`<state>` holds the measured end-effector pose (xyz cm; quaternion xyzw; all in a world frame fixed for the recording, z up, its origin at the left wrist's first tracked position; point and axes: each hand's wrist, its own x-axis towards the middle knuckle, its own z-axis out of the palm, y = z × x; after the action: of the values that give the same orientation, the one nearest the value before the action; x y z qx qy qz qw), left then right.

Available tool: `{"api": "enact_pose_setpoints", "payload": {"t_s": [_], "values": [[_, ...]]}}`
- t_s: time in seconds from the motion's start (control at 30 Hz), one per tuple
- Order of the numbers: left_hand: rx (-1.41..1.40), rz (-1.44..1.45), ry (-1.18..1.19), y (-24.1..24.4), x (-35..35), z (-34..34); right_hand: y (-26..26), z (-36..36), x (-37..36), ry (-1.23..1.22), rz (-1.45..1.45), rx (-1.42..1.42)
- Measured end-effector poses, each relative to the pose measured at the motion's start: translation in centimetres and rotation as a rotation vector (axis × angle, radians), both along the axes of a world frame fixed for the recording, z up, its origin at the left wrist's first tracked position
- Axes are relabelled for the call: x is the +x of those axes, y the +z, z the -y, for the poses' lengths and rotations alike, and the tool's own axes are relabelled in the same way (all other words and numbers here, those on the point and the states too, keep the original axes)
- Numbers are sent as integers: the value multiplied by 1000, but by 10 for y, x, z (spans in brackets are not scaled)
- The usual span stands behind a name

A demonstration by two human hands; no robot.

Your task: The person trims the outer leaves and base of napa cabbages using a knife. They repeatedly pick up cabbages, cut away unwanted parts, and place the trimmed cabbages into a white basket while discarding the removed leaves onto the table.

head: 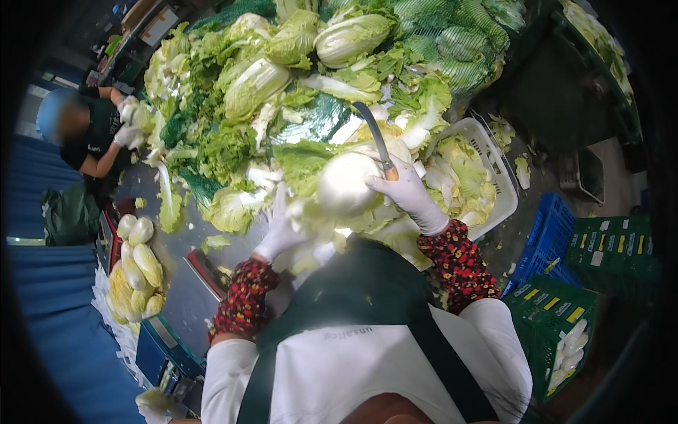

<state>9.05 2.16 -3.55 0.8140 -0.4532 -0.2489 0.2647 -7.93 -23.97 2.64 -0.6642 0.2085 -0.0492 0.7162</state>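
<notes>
My right hand (412,197), in a white glove, grips the wooden handle of a curved-blade knife (377,130), whose blade points away from me. Its thumb lies against a pale, rounded napa cabbage (347,183) just in front of my apron. My gloved left hand (279,233) is to the left of that cabbage, fingers apart, close to blurred pale leaves (303,212); whether it touches them is hard to tell. Loose leaves (386,228) lie beneath and around the cabbage. Beyond my hands, whole napa cabbages (258,87) and trimmed leaves are heaped on the table.
A white plastic basket (508,199) of leaves stands right. Green mesh sacks (455,47) hold cabbages at the back. Blue (545,238) and green crates (551,312) are stacked lower right. Trimmed cabbages (139,265) lie left. A co-worker (90,132) handles cabbage; another gloved hand (153,416) shows lower left.
</notes>
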Motion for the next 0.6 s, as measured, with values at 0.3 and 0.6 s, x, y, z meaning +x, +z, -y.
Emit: {"api": "enact_pose_setpoints", "payload": {"t_s": [0.3, 0.6], "values": [[-362, 12, -137, 81, -32, 85, -5, -18, -1, -75, 154, -96], [-445, -258, 1, 63, -24, 89, -19, -13, -9, -53, 276, 49]]}}
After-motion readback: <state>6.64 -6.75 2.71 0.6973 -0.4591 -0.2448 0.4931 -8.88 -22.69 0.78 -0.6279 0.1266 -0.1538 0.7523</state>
